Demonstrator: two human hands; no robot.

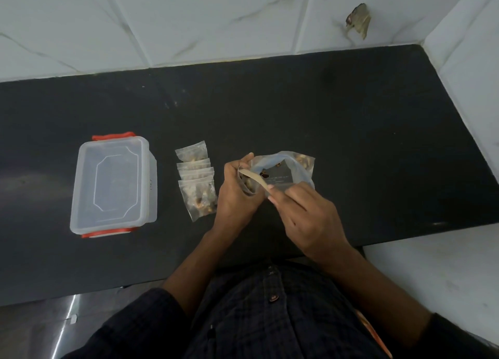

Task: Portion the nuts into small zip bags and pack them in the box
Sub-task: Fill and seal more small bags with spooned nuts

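Note:
My left hand (237,194) grips a small zip bag (247,186) upright, its mouth held open and some nuts inside. A pale wooden spoon (255,179) reaches into that mouth, pinched at its handle by my right hand (306,218). Just behind the hands a large clear bag of nuts (286,169) lies open on the dark counter (351,142). Several filled small zip bags (197,179) lie overlapping in a row to the left of my left hand. Further left stands a clear plastic box (113,183) with red clips, its lid on.
A white tiled wall (189,21) runs along the back of the counter and another closes the right side. A scrap of brownish tape (357,20) sticks to the back wall. A white ledge (432,272) lies at the lower right.

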